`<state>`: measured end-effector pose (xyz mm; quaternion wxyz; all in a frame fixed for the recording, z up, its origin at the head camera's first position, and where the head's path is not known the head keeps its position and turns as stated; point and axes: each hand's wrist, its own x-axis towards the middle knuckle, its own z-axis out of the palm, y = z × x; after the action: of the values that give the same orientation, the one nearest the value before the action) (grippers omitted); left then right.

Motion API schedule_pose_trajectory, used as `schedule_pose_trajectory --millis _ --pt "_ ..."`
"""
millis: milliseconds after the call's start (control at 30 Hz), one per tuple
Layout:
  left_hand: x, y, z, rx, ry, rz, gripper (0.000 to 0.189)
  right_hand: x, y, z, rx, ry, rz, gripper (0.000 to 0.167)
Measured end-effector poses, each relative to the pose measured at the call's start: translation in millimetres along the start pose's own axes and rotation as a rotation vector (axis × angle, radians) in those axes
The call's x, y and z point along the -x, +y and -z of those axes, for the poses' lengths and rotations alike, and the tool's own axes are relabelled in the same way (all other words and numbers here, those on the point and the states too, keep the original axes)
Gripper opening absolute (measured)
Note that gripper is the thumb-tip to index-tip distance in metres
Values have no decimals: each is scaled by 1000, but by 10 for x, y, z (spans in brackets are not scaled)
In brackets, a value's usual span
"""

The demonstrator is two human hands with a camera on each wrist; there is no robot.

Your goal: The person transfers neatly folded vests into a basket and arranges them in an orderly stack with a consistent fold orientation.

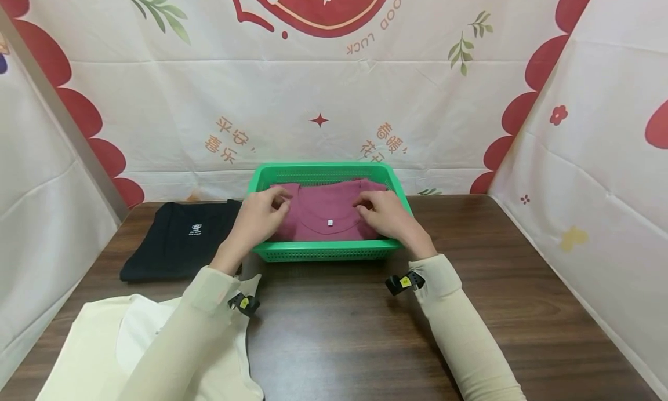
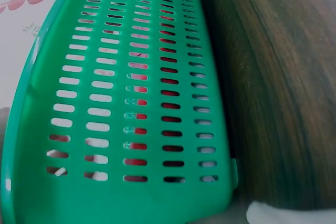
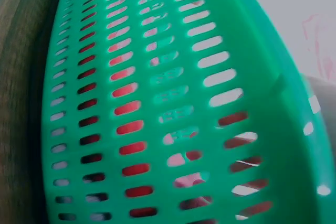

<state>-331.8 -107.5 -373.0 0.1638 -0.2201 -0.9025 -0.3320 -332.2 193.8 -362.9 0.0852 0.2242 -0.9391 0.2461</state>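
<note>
A folded maroon T-shirt [image 1: 330, 207] lies in the green plastic basket [image 1: 329, 250], its round neckline and small white label facing up. Over the left part of the shirt is my left hand [image 1: 265, 212], fingers loosely bent with a gap between thumb and forefinger. On the opposite side my right hand [image 1: 385, 214] hovers near the shirt's right part, fingers bent in the same loose way and nothing between them. The basket's slotted wall [image 2: 126, 103] fills much of the left wrist view. In the right wrist view the slotted wall [image 3: 142, 103] hides the hand's work.
A folded black T-shirt [image 1: 182, 244] with a small white print lies left of the basket. Nearer, cream and white garments [image 1: 94, 343] spread partly under my left sleeve. The dark wooden table [image 1: 334, 331] meets a printed cloth backdrop [image 1: 292, 99] behind the basket.
</note>
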Motion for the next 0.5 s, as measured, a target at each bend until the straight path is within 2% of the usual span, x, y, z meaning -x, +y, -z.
schedule_pose_trajectory --millis 100,167,367,500 --pt "42 6 44 71 104 -15 22 22 -86 49 -35 37 36 23" --pt "78 5 86 101 142 -31 21 39 -163 78 -68 52 60 22" --pt "188 25 249 108 165 -65 20 111 -431 135 -212 59 108 18" --pt "293 37 369 72 187 -81 20 159 -627 111 -277 45 180 17"
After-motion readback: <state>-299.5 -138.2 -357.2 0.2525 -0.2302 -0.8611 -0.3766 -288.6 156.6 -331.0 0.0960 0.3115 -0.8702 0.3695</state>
